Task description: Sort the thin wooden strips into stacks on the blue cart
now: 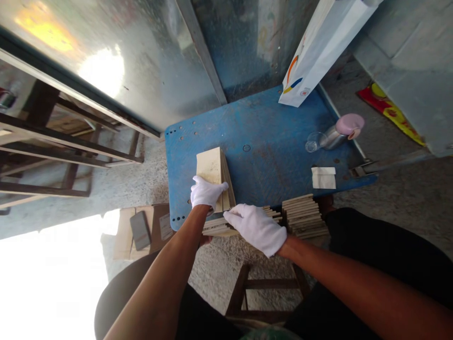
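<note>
A stack of thin tan rectangular boards (209, 160) rests near the left end of a blue table (262, 137). My left hand (206, 192), in a white glove, spans the top of this stack, its thumb at the right side and its fingers toward the left. My right hand (257, 228), also gloved in white, is at the stack's near right corner with thumb and fingertips pinched together. What lies between those fingertips is too small to tell. Below the table's front edge, a row of similar boards (220, 227) is partly hidden by both hands.
Another pile of boards (304, 216) sits right of my right hand. Farther right are a folded white paper (323, 178), a clear cup (313, 142) and a pink-lidded bottle (348, 126). A tall white bag (318, 52) stands at the back. A phone (140, 230) lies on cardboard, lower left.
</note>
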Action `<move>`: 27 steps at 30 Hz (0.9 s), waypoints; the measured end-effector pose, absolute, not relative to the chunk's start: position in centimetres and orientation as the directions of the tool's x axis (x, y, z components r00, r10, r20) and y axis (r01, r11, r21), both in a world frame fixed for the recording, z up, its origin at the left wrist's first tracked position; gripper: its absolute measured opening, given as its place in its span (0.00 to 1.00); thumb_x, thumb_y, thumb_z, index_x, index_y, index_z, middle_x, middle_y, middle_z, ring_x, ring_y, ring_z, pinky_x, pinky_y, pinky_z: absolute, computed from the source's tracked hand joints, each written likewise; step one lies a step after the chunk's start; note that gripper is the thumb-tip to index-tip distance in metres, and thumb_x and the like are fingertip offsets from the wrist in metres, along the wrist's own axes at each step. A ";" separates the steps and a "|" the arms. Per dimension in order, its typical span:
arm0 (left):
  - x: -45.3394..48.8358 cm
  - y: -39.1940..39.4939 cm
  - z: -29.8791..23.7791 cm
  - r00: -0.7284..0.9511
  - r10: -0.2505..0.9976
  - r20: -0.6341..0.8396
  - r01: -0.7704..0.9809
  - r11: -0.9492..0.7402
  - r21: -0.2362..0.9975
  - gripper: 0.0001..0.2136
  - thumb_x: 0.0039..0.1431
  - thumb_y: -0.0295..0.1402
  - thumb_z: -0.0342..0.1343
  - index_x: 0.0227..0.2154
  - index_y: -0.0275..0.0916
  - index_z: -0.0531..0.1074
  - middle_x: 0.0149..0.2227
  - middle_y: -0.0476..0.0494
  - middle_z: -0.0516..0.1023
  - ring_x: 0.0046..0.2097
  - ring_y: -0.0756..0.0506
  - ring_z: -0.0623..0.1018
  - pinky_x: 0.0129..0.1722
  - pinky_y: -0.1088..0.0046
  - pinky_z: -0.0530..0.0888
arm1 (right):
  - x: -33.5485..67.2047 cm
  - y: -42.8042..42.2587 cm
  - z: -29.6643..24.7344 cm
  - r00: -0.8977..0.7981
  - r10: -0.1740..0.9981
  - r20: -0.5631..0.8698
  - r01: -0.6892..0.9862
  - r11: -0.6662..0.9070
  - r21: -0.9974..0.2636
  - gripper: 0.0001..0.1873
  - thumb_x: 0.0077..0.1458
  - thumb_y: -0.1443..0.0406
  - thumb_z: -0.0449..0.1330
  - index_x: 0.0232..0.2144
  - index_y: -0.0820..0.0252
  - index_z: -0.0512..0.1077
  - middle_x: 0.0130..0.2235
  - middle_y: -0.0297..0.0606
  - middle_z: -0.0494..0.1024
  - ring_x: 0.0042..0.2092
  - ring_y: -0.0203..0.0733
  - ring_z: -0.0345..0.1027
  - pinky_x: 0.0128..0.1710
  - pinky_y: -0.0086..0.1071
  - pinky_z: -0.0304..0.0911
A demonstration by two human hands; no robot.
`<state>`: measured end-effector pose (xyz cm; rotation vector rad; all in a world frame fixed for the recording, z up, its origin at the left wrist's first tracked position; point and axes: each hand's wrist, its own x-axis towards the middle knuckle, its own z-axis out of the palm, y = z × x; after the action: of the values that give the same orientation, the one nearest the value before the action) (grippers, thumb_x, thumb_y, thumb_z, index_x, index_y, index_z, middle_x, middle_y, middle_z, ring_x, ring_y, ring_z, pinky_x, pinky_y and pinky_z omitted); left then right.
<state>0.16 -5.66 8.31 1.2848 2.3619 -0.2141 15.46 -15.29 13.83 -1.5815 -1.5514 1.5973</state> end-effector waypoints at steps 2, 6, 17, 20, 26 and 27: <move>0.3 -5.5 7.8 -0.483 0.754 -0.446 0.820 0.568 0.072 0.57 0.31 0.61 0.61 0.60 0.30 0.48 0.51 0.23 0.67 0.50 0.28 0.73 0.44 0.57 0.73 | 15.5 -15.2 14.0 -0.278 0.860 -0.428 0.415 -0.295 -0.861 0.15 0.60 0.56 0.55 0.31 0.59 0.76 0.34 0.40 0.81 0.37 0.39 0.73 0.36 0.29 0.60; 0.6 -5.3 7.1 -0.514 0.731 -0.449 0.799 0.599 0.061 0.60 0.30 0.60 0.62 0.63 0.29 0.43 0.53 0.22 0.65 0.52 0.27 0.72 0.45 0.57 0.72 | 15.6 -15.2 14.0 -0.287 0.867 -0.408 0.451 -0.253 -0.856 0.16 0.60 0.56 0.54 0.29 0.58 0.75 0.31 0.39 0.80 0.34 0.39 0.72 0.33 0.30 0.59; 1.2 -5.4 5.1 -0.550 0.713 -0.436 0.771 0.634 0.063 0.65 0.31 0.59 0.63 0.65 0.29 0.35 0.56 0.18 0.60 0.56 0.25 0.67 0.50 0.52 0.69 | 15.4 -15.4 13.5 -0.303 0.857 -0.416 0.475 -0.242 -0.846 0.16 0.60 0.56 0.53 0.29 0.58 0.74 0.32 0.38 0.80 0.35 0.38 0.72 0.33 0.30 0.57; 1.1 -5.4 4.7 -0.544 0.723 -0.425 0.774 0.629 0.079 0.63 0.32 0.55 0.65 0.65 0.29 0.36 0.58 0.18 0.58 0.57 0.25 0.65 0.51 0.51 0.68 | 15.5 -15.4 13.6 -0.307 0.851 -0.426 0.502 -0.235 -0.832 0.17 0.61 0.56 0.53 0.28 0.58 0.74 0.30 0.38 0.79 0.33 0.37 0.71 0.31 0.29 0.56; 0.7 -7.1 6.1 -0.459 0.827 -0.326 0.812 0.539 0.223 0.55 0.41 0.53 0.62 0.65 0.31 0.40 0.62 0.23 0.54 0.63 0.30 0.59 0.56 0.55 0.65 | 16.1 -14.9 14.3 -0.315 0.870 -0.379 0.525 -0.173 -0.833 0.17 0.61 0.55 0.53 0.28 0.59 0.74 0.30 0.38 0.79 0.32 0.38 0.71 0.32 0.30 0.57; 0.5 -7.8 6.6 -0.452 0.842 -0.295 0.818 0.523 0.241 0.53 0.43 0.53 0.61 0.65 0.32 0.40 0.64 0.24 0.51 0.64 0.31 0.57 0.58 0.56 0.64 | 16.2 -14.7 14.5 -0.304 0.876 -0.375 0.520 -0.177 -0.836 0.17 0.61 0.56 0.53 0.29 0.59 0.74 0.30 0.38 0.79 0.33 0.38 0.71 0.33 0.30 0.58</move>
<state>0.54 -7.84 6.64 1.3685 2.3909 0.0898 16.24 -14.70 14.48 -1.6028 -1.7554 1.4751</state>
